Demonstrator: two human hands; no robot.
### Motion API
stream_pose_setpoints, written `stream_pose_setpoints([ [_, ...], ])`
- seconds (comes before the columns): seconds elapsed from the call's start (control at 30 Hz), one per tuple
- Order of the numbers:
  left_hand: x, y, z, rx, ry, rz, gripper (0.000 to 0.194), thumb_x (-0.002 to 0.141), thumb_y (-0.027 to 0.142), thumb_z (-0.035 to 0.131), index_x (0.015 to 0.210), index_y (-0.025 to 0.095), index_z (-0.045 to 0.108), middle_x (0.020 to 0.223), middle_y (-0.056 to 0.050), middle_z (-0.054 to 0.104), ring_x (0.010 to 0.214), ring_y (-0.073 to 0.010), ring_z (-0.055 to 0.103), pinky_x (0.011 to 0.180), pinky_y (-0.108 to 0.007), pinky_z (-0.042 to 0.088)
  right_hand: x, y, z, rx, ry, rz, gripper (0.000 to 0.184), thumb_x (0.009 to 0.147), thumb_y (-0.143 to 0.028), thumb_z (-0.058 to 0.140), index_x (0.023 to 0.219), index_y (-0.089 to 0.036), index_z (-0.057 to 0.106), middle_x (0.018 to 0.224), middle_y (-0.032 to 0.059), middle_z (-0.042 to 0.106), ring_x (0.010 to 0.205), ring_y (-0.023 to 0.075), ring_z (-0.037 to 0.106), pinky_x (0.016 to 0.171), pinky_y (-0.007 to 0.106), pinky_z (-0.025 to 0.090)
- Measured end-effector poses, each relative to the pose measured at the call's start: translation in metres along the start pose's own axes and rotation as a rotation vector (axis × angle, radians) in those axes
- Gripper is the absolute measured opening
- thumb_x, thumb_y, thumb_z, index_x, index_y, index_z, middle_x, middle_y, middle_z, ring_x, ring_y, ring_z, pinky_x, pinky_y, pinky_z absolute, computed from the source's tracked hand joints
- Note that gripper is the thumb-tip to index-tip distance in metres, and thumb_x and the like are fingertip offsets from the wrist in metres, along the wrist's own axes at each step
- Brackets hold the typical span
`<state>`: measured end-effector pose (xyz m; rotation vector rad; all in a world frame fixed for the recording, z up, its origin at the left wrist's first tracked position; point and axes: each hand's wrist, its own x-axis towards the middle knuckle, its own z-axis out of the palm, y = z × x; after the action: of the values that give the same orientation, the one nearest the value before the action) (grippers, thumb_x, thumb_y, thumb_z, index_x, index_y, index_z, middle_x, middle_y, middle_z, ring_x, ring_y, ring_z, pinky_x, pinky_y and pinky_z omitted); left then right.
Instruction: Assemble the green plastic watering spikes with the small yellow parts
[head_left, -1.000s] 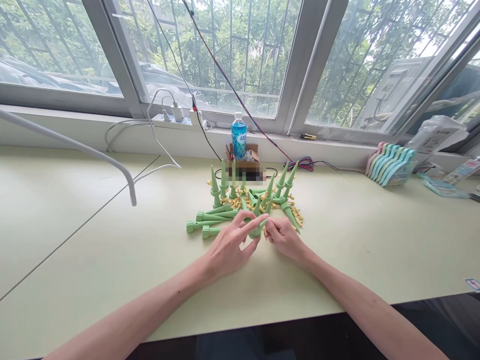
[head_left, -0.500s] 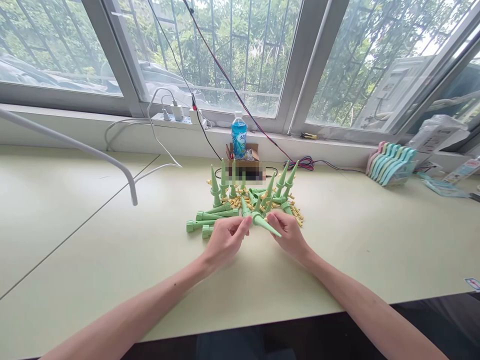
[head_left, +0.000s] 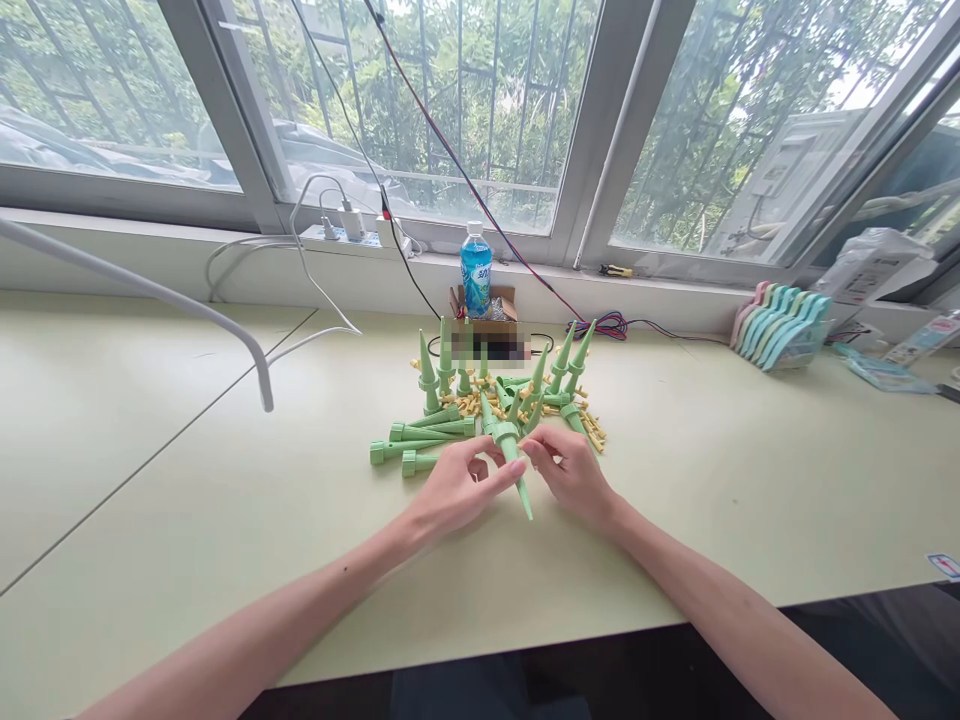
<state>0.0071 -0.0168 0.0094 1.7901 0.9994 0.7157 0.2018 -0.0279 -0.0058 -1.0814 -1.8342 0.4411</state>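
My left hand (head_left: 469, 482) is closed around a green plastic plant watering spike (head_left: 513, 458), thumb across its body, with the tip slanting down toward me. Close beside it, my right hand (head_left: 570, 468) has its fingers pinched together near the spike's collar; what they hold, if anything, is too small to make out. Behind both hands, several more green spikes stand upright, such as one spike (head_left: 428, 380) at the left. Green capped tubes (head_left: 397, 450) lie left of my left hand. Small yellow valve pieces (head_left: 592, 428) are heaped among the spikes.
Against the window ledge, a blue-liquid bottle (head_left: 476, 270) stands in or behind a small cardboard box (head_left: 504, 303). Coiled cable (head_left: 606, 325) lies right of it. Pastel hangers (head_left: 780, 325) stand far right. A power strip (head_left: 337, 236) and a white metal arm (head_left: 217, 315) are at the left.
The spike in my left hand has swung from pointing right to pointing down toward me, and my left thumb has moved onto its body. My right hand stays close by, still pinched.
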Motion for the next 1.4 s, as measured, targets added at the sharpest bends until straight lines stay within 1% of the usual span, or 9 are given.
stream_pose_setpoints([
  [0.13,0.000,-0.002,0.001,0.048,0.015,0.064,0.033,0.082,0.048,0.069,0.086,0.019,0.054,0.057,0.008,0.041,0.048,-0.0094,0.042,0.046,-0.021,0.030,0.000,0.001,0.000,-0.002,-0.003,-0.007,0.045,0.103,-0.044,0.043,0.065,-0.020,0.047,0.059,-0.0018,0.045,0.054,0.0122,0.039,0.054,0.026,0.032],
  [0.23,0.001,-0.006,0.003,0.118,0.078,0.187,0.032,0.083,0.041,0.070,0.100,0.018,0.057,0.074,0.004,0.051,0.052,-0.0087,0.047,0.047,-0.021,0.039,-0.001,0.002,0.001,0.023,-0.041,0.019,0.050,0.104,-0.048,0.037,0.063,-0.020,0.040,0.056,-0.0027,0.041,0.052,0.0119,0.037,0.052,0.026,0.031],
  [0.33,0.002,-0.010,0.006,0.169,0.125,0.309,0.036,0.087,0.033,0.067,0.119,0.021,0.058,0.096,-0.002,0.055,0.058,-0.0075,0.052,0.052,-0.022,0.047,-0.001,0.002,0.001,0.081,-0.081,0.062,0.051,0.104,-0.051,0.033,0.065,-0.020,0.045,0.055,-0.0027,0.042,0.050,0.0120,0.039,0.052,0.026,0.033],
  [0.53,0.003,-0.014,0.007,0.229,0.145,0.400,0.029,0.093,0.030,0.061,0.122,0.027,0.060,0.105,-0.003,0.056,0.056,-0.0049,0.048,0.056,-0.022,0.049,-0.002,0.001,0.002,0.146,-0.086,0.079,0.053,0.103,-0.055,0.033,0.067,-0.020,0.049,0.055,-0.0023,0.043,0.049,0.0119,0.041,0.049,0.026,0.033],
  [0.73,0.001,-0.008,0.003,0.094,0.168,0.285,0.029,0.096,0.042,0.054,0.115,0.021,0.057,0.098,-0.004,0.061,0.055,-0.0076,0.050,0.051,-0.022,0.044,-0.001,0.003,0.002,0.157,-0.001,0.094,0.052,0.103,-0.054,0.036,0.064,-0.021,0.043,0.056,-0.0019,0.043,0.049,0.0114,0.039,0.047,0.026,0.032],
  [0.9,0.001,-0.003,-0.001,-0.053,0.159,0.161,0.044,0.099,0.056,0.040,0.088,0.017,0.059,0.058,0.004,0.049,0.051,-0.0110,0.046,0.053,-0.023,0.038,-0.001,0.002,0.001,0.112,0.042,0.078,0.051,0.103,-0.052,0.038,0.062,-0.021,0.041,0.057,-0.0014,0.045,0.050,0.0115,0.040,0.049,0.026,0.033],
  [1.03,0.002,-0.005,-0.002,-0.090,0.039,0.064,0.068,0.098,0.065,0.031,0.063,0.015,0.063,0.047,0.002,0.045,0.047,-0.0118,0.045,0.057,-0.026,0.041,0.000,0.000,0.000,0.086,0.028,0.068,0.049,0.103,-0.049,0.040,0.063,-0.020,0.044,0.058,-0.0010,0.047,0.051,0.0118,0.042,0.051,0.026,0.034],
  [1.13,0.002,-0.005,-0.001,-0.116,-0.066,-0.051,0.077,0.096,0.070,0.025,0.062,0.015,0.067,0.045,0.000,0.049,0.043,-0.0124,0.046,0.052,-0.026,0.039,0.000,-0.002,-0.001,0.062,-0.007,0.032,0.047,0.102,-0.049,0.041,0.067,-0.020,0.051,0.060,0.0000,0.052,0.053,0.0126,0.045,0.053,0.027,0.036],
  [1.4,0.004,-0.006,-0.001,-0.103,-0.105,-0.129,0.069,0.091,0.071,0.038,0.060,0.015,0.064,0.040,0.000,0.049,0.038,-0.0119,0.040,0.044,-0.025,0.030,-0.002,0.002,0.000,0.049,-0.074,0.006,0.043,0.102,-0.047,0.044,0.071,-0.019,0.056,0.061,-0.0004,0.053,0.054,0.0124,0.043,0.052,0.026,0.035],
])
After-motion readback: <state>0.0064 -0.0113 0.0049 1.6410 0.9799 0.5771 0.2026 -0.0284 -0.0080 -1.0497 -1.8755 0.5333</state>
